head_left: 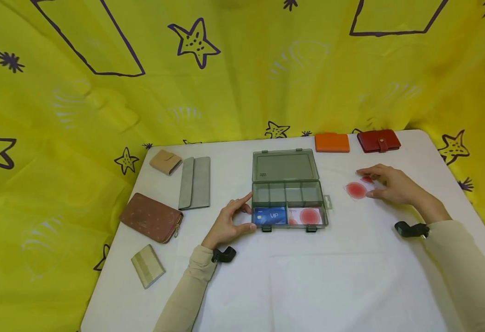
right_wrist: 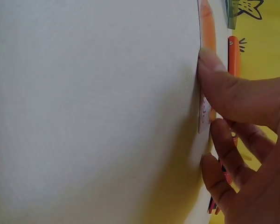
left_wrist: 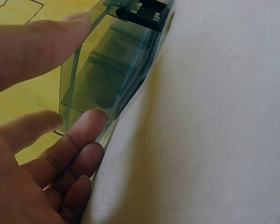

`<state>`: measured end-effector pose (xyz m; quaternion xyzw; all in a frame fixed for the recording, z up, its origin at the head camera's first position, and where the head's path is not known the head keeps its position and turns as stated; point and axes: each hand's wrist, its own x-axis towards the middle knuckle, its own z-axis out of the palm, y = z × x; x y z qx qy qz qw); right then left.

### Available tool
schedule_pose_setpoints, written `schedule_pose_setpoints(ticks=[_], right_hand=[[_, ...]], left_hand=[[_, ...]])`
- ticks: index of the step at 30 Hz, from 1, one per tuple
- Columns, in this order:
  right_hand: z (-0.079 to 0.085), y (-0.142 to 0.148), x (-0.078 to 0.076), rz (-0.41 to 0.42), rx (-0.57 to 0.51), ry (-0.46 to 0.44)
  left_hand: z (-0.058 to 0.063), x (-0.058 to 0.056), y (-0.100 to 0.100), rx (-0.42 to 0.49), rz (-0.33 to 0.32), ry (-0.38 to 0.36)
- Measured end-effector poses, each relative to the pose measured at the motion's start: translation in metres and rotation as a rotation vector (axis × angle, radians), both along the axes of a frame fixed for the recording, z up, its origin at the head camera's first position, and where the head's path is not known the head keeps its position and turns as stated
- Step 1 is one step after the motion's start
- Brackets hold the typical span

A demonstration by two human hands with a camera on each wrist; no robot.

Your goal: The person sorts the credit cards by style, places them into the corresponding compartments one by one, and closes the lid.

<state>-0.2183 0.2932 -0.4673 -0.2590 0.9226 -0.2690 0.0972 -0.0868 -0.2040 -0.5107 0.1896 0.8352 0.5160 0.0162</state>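
Note:
A greenish see-through compartment box (head_left: 285, 171) lies with its lid tipped back. Its front compartments hold a blue VIP card (head_left: 270, 216) and a white card with a red circle (head_left: 310, 216). My left hand (head_left: 230, 220) rests at the box's left side, thumb by the front corner and fingers spread; the left wrist view shows the fingertips close against the box wall (left_wrist: 107, 77). To the right, my right hand (head_left: 392, 184) holds a loose red-circle card (head_left: 355, 190) by its edges, at table level. In the right wrist view the thumb touches the card's edge (right_wrist: 207, 32).
An orange wallet (head_left: 332, 143) and a red snap wallet (head_left: 379, 140) lie along the back edge. At left are a tan wallet (head_left: 165, 162), a grey wallet (head_left: 195, 183), a brown zip wallet (head_left: 151, 217) and a beige one (head_left: 148, 266). A yellow patterned cloth (head_left: 242, 83) hangs behind.

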Motion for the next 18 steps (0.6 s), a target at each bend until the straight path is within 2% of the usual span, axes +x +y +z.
schedule_pose_setpoints(ticks=[9,13,18], right_hand=[[0.006,-0.002,0.003,-0.137,0.090,-0.190],[0.002,0.000,0.012,-0.167,0.056,-0.160],[-0.001,-0.003,0.027,-0.168,-0.033,-0.043]], left_hand=[[-0.001,0.000,0.000,-0.003,0.006,-0.011],[0.000,0.000,0.000,-0.003,0.011,-0.017],[0.000,-0.001,0.000,0.006,0.011,-0.014]])
